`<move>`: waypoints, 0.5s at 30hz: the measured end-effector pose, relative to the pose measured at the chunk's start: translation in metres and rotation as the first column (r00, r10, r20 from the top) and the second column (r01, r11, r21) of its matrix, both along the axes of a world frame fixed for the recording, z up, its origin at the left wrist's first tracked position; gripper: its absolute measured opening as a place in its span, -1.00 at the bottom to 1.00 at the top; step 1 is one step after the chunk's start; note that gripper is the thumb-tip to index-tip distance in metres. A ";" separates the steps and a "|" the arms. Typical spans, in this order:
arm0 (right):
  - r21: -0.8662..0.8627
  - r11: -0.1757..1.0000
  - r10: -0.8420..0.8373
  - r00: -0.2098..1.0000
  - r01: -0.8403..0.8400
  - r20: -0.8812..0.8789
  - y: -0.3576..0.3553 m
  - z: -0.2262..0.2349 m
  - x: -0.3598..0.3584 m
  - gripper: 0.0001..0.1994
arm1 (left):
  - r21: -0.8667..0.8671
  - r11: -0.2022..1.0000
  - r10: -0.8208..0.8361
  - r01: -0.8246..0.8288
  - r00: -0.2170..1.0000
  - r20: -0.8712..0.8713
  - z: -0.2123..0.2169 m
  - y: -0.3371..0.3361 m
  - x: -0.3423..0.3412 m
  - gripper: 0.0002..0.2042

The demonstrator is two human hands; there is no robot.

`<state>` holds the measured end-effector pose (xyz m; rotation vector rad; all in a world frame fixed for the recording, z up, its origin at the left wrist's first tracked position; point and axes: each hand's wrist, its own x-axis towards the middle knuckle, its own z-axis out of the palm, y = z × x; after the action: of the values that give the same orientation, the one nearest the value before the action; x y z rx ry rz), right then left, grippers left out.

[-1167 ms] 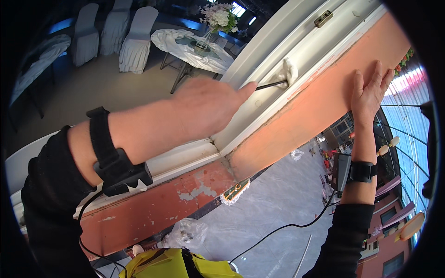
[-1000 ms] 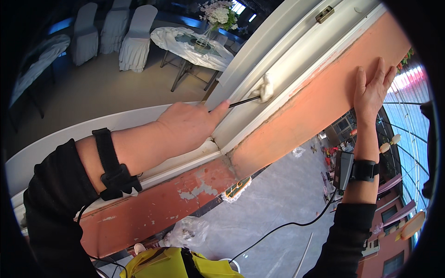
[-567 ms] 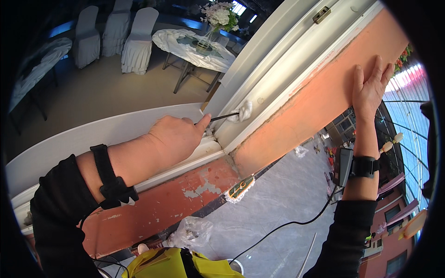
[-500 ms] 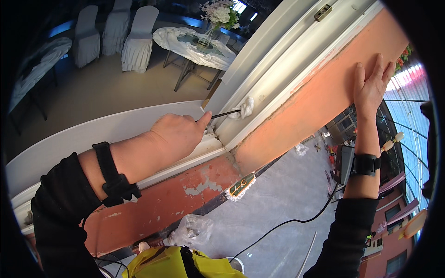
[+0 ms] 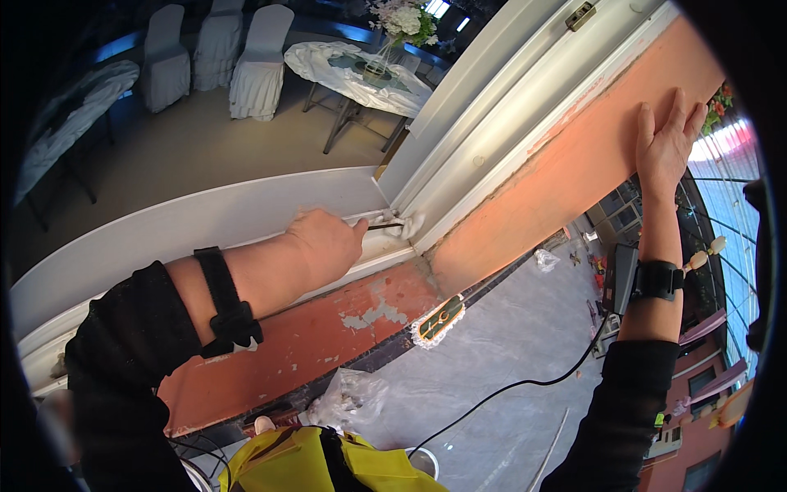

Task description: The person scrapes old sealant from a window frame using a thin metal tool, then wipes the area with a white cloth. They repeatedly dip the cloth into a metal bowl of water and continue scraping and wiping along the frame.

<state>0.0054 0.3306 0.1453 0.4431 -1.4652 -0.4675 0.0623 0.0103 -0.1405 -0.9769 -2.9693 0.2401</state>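
Plainly, everything hinges on how the white wad [image 5: 414,223] lies from the left hand [image 5: 329,244]: just off to the right of the knuckles, at the far end of a thin dark rod [image 5: 385,226] whose long axis runs nearly level across the view, from the fist out to the wad. That soft white lump sits in the inner corner of the white frame [image 5: 471,164], where the lower rail meets the long slanting side, and it looks to be touching the frame there. The left grip is closed around the near end of the rod, with one digit reaching along it toward the tip; it is by far the nearer hand. Well apart, up and to the right, the right hand [image 5: 666,156] rests on the orange wall strip [image 5: 574,168] with its fingers spread and nothing in its grip. Much is covered: the back of the left hand hides the curled fingers and the rod's near end, so I can't tell how long the handle is or quite how it is held, and the forearm blocks part of the rail below. The wad is small and pale against pale plastic, so its edges blur, and whether it presses on both faces of the corner is unclear. The frame's upper end is cut off by the lens's dark rim.
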 end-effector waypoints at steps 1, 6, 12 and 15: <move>0.001 1.000 0.013 1.000 -0.013 0.002 -0.001 0.000 0.000 -0.37 | 0.037 0.999 -0.007 0.006 1.000 0.017 -0.001 0.002 0.000 -0.47; 0.023 1.000 0.003 0.999 -0.002 -0.045 0.003 0.000 -0.003 -0.37 | -0.021 1.000 -0.020 0.021 0.999 0.043 0.011 0.004 -0.003 -0.53; -0.005 1.000 0.015 0.998 -0.015 -0.067 0.012 0.003 -0.010 -0.36 | -0.124 0.991 -0.039 0.050 0.996 0.084 0.022 0.007 0.002 -0.54; 0.020 0.999 -0.026 0.991 0.029 -0.130 0.004 0.000 -0.007 -0.39 | -0.011 1.000 -0.028 0.029 0.995 0.096 0.019 0.021 -0.001 -0.52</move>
<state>-0.0012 0.3348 0.1452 0.4033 -1.3431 -0.5255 0.0612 0.0318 -0.1216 -1.0603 -3.0405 0.2181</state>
